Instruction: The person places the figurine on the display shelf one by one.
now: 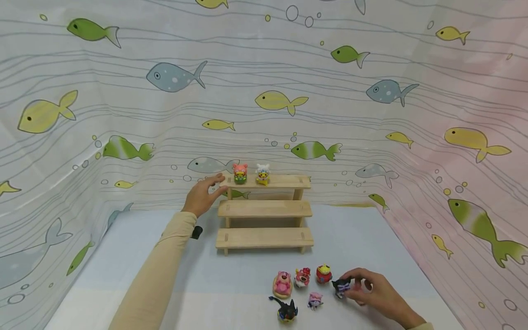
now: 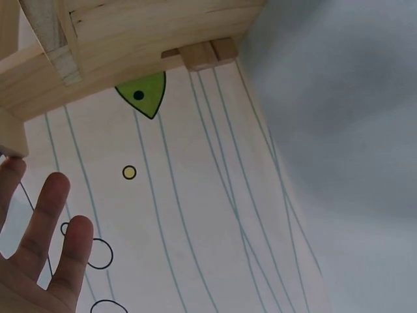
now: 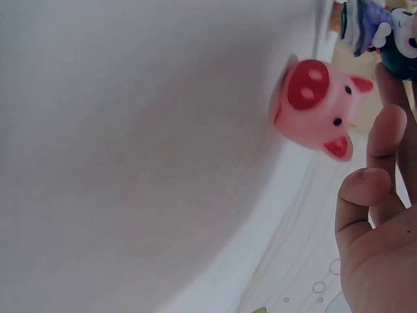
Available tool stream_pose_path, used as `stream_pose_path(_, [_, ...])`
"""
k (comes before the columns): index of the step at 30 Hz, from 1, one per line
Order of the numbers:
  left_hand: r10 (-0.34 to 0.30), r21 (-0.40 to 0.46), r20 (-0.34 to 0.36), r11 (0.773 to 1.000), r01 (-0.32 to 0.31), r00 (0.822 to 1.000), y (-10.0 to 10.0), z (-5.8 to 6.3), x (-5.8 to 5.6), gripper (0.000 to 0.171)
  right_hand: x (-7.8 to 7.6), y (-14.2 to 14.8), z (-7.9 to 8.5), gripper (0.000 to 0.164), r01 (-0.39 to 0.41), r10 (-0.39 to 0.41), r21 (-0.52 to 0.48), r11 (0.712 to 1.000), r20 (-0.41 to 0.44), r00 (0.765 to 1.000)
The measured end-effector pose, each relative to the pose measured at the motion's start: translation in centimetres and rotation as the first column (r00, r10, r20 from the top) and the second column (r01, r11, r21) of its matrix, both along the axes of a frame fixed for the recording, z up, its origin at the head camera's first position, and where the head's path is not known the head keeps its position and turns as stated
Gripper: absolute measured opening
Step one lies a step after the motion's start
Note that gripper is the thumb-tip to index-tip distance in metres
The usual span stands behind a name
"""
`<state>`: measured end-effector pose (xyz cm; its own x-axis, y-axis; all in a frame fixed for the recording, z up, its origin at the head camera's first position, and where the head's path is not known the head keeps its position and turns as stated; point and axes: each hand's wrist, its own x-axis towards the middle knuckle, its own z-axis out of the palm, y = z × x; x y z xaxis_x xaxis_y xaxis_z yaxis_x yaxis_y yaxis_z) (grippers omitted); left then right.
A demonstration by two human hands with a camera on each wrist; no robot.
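A three-step wooden stand (image 1: 264, 208) stands against the back wall. My left hand (image 1: 203, 195) is at the left end of its top step, with fingers extended and fingertips right at the board. The left wrist view shows the fingers (image 2: 49, 228) spread and nearly straight. On the top step stand a pink-hooded figurine (image 1: 240, 173) and a white-hooded figurine (image 1: 262, 174). My right hand (image 1: 377, 293) pinches a black and purple figurine (image 1: 340, 288) low over the table. A pink pig figure (image 3: 313, 104) is close to the right fingers, mostly hidden by the hand in the head view.
Left of the held figurine are a pink bear figurine (image 1: 283, 284), a red and white figurine (image 1: 302, 277), a red figurine with a yellow top (image 1: 323, 274), a small pink-purple figurine (image 1: 315, 300) and a black winged figurine (image 1: 286, 311). Fish-printed curtains (image 1: 264, 68) enclose the table.
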<state>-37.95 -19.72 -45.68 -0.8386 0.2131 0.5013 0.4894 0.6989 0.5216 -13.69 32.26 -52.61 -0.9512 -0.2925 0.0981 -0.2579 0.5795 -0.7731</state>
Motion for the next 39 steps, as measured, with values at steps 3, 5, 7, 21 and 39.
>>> stream_pose_path(3, [0.0,0.002,0.005,1.0,0.0,1.0,0.0,0.0,0.0,0.054,-0.1,0.2,0.1,0.031,0.018,-0.019,-0.01,1.0,-0.039,0.999])
stream_pose_path(5, [0.001,0.006,0.011,1.0,-0.001,1.0,0.1,0.1,0.0,0.053,-0.2,0.4,0.1,0.03,0.043,-0.043,-0.003,0.999,-0.072,0.996])
stream_pose_path(7, [-0.001,0.01,0.016,1.0,0.001,1.0,0.1,0.2,0.1,0.054,-0.3,0.5,0.3,0.03,0.07,-0.069,0.008,0.998,-0.103,0.992])
stream_pose_path(21, [-0.014,0.017,0.009,1.0,0.014,1.0,0.0,0.3,0.2,0.053,-2.2,1.3,2.2,0.03,0.126,-0.124,0.001,0.992,-0.16,0.979])
stream_pose_path(39, [-0.003,0.012,0.021,1.0,0.003,1.0,0.1,0.2,0.2,0.052,-6.0,-1.2,3.9,0.03,0.132,-0.134,-0.024,0.991,-0.244,0.96])
